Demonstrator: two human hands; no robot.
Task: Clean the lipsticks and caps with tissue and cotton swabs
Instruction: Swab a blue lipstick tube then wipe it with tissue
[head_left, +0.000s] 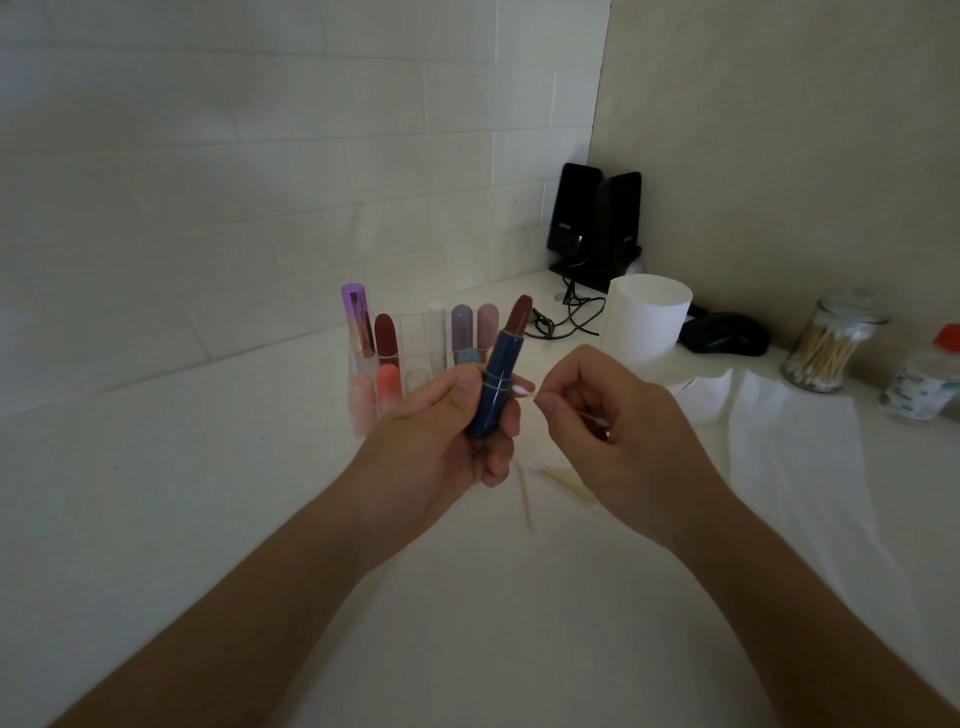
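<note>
My left hand (441, 441) grips a dark blue lipstick tube (493, 384), held upright with its brown-red bullet (521, 314) extended and uncapped. My right hand (608, 415) pinches a cotton swab (524, 393) whose white tip touches the tube's right side at its collar. Several used swabs (550, 480) lie on the counter under my hands. A clear organiser (415, 358) behind holds several capped lipsticks in purple, red, pink and coral. A white tissue sheet (779, 431) is spread on the counter to the right.
A white tissue roll (647, 322) stands behind my right hand. A glass jar of cotton swabs (826, 348) and a red-lidded container (924, 379) sit at the far right. Black speakers (597, 223), cables and a computer mouse (724, 335) fill the back corner.
</note>
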